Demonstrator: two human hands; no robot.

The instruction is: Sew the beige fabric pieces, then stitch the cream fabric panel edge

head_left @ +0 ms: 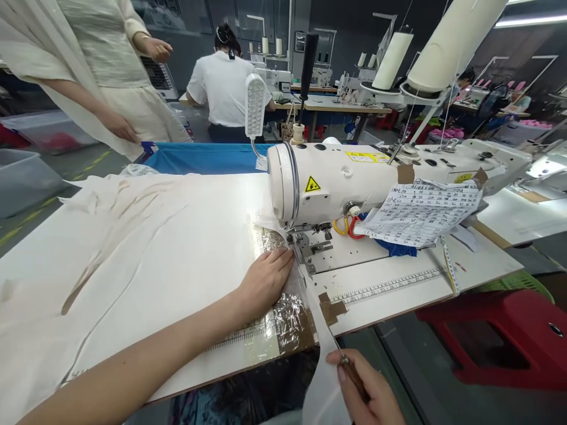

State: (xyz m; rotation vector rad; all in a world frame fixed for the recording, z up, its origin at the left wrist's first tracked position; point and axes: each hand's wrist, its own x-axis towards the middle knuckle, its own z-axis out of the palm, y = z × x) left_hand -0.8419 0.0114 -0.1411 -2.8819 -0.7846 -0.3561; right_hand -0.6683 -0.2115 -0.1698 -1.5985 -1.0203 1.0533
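A white sewing machine [336, 183] stands on the white table, its needle area low on its left end. My left hand [268, 277] lies flat, palm down, just in front of the needle area, fingers together on the clear-taped table surface. A narrow strip of white fabric [321, 330] runs from the needle area over the table's front edge and hangs down. At the lower right my right hand [367, 386] is closed around the wooden handle of a thin metal tool [354, 375], whose shaft lies against the strip. The fingertips also touch the fabric.
Pale fabric [101, 236] spreads over the table's left side. Written papers [420, 212] and scissors [348, 226] lie by the machine's right part. A red stool [509, 336] stands at the right. A person stands at the left; another sits behind with their back turned.
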